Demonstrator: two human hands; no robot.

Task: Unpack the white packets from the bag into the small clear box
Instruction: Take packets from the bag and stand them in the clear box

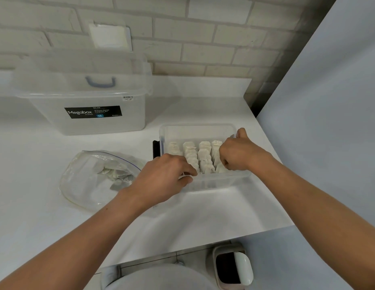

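watching from my remote station, i am seeing the white counter carrying everything. at its back left the big storage box is standing with its lid leaning behind it, playing no part. nearer, the bag is lying flat, just left of the small clear box, which is sitting near the counter's right edge. the left hand is reaching over the box's near left corner, thumb and forefinger pinching what looks like its rim, so i am reading it as steadying the box. the right hand is dipping into the near right rows, fingers curling down among the packets and thumb sticking up by the right wall; whether they are pinching one i cannot tell. the white packets are standing in four rows, filling most of the box. i am judging the job well past halfway: a small heap of leftover packets is waiting in the bag, and the box's far strip is showing room for them.
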